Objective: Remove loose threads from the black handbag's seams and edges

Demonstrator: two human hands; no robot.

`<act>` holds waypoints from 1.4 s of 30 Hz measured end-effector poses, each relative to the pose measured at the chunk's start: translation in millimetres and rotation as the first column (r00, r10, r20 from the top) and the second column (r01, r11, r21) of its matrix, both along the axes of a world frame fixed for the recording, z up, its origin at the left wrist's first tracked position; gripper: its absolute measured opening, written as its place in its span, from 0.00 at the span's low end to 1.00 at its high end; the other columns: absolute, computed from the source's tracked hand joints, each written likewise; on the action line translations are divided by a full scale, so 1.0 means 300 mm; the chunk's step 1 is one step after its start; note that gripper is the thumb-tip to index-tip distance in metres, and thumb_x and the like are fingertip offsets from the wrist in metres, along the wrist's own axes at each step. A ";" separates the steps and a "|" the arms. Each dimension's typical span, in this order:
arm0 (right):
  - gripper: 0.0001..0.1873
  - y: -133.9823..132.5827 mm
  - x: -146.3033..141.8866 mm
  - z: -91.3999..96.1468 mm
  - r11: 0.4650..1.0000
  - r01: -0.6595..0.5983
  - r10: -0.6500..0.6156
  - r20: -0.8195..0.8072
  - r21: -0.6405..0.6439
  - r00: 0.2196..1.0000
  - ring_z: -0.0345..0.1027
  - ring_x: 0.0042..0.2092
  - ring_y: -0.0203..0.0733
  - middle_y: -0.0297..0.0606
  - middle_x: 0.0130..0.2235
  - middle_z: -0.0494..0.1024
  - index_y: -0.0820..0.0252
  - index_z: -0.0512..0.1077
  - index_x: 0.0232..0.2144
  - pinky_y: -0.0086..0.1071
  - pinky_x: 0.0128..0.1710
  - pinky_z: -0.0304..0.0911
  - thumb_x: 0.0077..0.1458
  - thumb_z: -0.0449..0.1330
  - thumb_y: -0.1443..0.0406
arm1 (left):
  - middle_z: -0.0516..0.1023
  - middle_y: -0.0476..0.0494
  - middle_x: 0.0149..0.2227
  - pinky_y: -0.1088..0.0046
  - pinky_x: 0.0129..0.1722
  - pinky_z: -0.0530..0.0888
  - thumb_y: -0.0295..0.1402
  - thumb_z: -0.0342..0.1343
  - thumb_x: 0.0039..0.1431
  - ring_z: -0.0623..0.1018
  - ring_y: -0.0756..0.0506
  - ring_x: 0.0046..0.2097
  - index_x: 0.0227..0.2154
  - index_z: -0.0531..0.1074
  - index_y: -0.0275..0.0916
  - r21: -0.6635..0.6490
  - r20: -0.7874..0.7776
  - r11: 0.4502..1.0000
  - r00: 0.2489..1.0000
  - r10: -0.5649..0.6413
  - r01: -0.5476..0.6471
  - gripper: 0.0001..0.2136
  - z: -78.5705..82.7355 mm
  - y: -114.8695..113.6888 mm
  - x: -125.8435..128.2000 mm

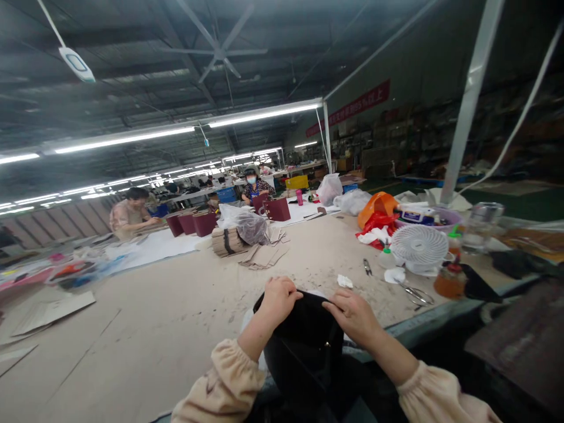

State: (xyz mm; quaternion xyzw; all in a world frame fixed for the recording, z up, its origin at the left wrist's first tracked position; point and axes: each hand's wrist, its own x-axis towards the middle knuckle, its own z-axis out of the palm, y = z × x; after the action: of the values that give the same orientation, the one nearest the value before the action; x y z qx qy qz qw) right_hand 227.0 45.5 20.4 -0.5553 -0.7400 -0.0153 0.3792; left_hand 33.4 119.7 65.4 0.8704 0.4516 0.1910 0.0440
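A black bag [304, 346] with a small shiny metal fitting stands at the table's near edge, its mouth toward me. My left hand [278, 299] is closed on the far rim at the left, thumb and fingers pinching the edge. Further right along the same rim, my right hand [355, 317] pinches the edge as well. The stretch of rim between both hands is pulled fairly straight. The bag's lower part merges with dark shapes below and is hard to make out.
Right of the bag lie scissors [416, 294], thread snips [367, 267], a crumpled white scrap [345, 281], a white fan [419, 247] and a jar of amber liquid [450, 282]. Ahead are stacked brown pieces [229, 241] and maroon bags [277, 209]. Two co-workers sit across the tables.
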 end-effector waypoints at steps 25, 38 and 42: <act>0.18 0.170 -0.093 0.045 0.946 0.030 0.041 0.212 -0.323 0.976 0.68 0.33 0.39 0.35 0.29 0.76 0.55 0.76 0.26 0.30 0.35 0.57 0.55 0.51 0.54 | 0.79 0.42 0.30 0.75 0.35 0.68 0.38 0.56 0.52 0.75 0.47 0.33 0.29 0.78 0.37 -0.127 -0.090 0.979 0.981 -0.175 0.163 0.10 0.016 0.103 -0.105; 0.19 0.163 -0.094 0.047 0.953 0.032 0.033 0.206 -0.301 0.978 0.66 0.32 0.39 0.35 0.26 0.74 0.57 0.74 0.22 0.31 0.33 0.56 0.54 0.52 0.54 | 0.79 0.33 0.30 0.70 0.32 0.70 0.34 0.54 0.54 0.77 0.41 0.33 0.30 0.78 0.30 -0.111 -0.113 0.993 0.992 -0.062 0.050 0.12 0.033 0.085 -0.066; 0.20 0.161 -0.097 0.044 0.947 0.047 0.021 0.207 -0.317 0.978 0.67 0.32 0.41 0.36 0.27 0.75 0.57 0.75 0.23 0.32 0.33 0.56 0.54 0.51 0.52 | 0.79 0.31 0.30 0.69 0.32 0.71 0.34 0.53 0.53 0.78 0.40 0.34 0.30 0.78 0.29 -0.102 -0.113 0.994 0.993 -0.047 0.035 0.12 0.021 0.091 -0.054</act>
State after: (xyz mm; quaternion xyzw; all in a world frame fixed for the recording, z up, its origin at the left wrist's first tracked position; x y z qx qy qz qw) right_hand 197.9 93.9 33.7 -0.6097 -0.7644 0.0447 0.2048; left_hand 17.1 146.8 71.7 0.8857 0.4445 0.1167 0.0655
